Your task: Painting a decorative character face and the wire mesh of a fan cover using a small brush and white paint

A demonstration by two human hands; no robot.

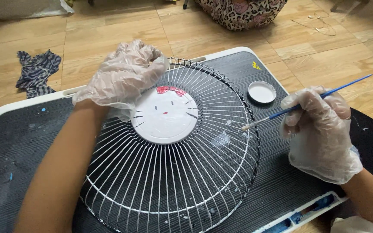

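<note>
A round wire fan guard, painted white, lies on a dark lap table. Its white centre disc carries a cartoon cat face with a red bow. My left hand, in a clear plastic glove, rests on the guard's upper left rim beside the disc. My right hand, also gloved, grips a thin blue-handled paintbrush. The brush's white-tipped bristles touch the wires at the guard's right side.
A small round lid holding white paint sits on the table right of the guard. A striped cloth lies on the tiled floor at left. A leopard-print bag stands at the top. White paint specks dot the table.
</note>
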